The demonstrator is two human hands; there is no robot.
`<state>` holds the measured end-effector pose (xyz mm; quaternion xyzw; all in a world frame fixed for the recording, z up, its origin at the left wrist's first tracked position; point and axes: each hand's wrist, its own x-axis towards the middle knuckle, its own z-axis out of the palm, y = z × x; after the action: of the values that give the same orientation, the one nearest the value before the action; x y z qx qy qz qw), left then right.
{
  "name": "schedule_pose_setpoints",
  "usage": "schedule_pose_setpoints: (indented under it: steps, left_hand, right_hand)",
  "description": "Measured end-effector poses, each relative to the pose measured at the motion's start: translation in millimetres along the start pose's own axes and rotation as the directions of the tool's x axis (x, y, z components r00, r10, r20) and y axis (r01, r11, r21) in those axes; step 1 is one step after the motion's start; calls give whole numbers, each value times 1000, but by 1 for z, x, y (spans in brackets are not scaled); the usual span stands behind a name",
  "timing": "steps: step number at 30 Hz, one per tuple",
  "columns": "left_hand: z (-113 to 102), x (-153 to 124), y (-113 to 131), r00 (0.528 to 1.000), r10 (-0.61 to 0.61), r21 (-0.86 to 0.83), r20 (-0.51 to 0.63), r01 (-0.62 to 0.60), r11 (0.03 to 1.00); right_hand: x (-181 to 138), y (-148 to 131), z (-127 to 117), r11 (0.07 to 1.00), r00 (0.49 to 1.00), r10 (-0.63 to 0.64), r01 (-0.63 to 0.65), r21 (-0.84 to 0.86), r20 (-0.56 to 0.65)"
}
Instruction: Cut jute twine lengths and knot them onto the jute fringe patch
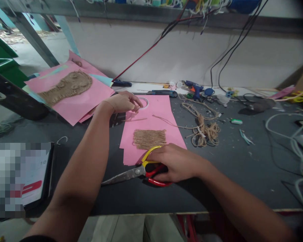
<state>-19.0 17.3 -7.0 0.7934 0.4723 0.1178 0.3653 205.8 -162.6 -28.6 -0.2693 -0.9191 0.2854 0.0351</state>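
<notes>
My right hand [175, 163] is closed around the handles of a pair of scissors [137, 172], one yellow and one red. The blades point left, low over the dark tabletop. My left hand [123, 102] reaches to the far part of the pink paper [154, 107], its bent fingers closed at the left side of a thin pale ring [146, 100], which looks like a roll of tape. Between the hands, a block of brown twine strands [149, 138] lies in rows on the paper. A short piece of twine [138, 119] lies loose above it.
Tangled twine [204, 132] lies right of the paper. Behind it are a blue glue gun [195, 88] and a utility knife [164, 93]. Pink sheets with a twine shape [73, 84] lie at the left, above a tablet [35, 178]. Cables [164, 33] hang across the back.
</notes>
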Motion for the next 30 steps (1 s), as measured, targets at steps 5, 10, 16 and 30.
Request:
schedule_pose_setpoints:
  steps: [5, 10, 16, 30]
  left_hand:
    - [0, 1, 1, 999, 4, 82, -54, 0, 997]
    - [-1, 0, 2, 999, 12, 116, -49, -6, 993]
    - [0, 0, 2, 999, 9, 116, -52, -3, 993]
    - [0, 2, 3, 995, 33, 70, -96, -26, 997]
  right_hand:
    - [-1, -6, -2, 998, 998, -48, 46, -40, -41]
    - [2, -3, 7, 989, 995, -44, 31, -145, -88]
    - [2, 1, 16, 959, 984, -98, 55, -277, -145]
    - [-3, 60, 1, 931, 651, 78, -318, -177, -755]
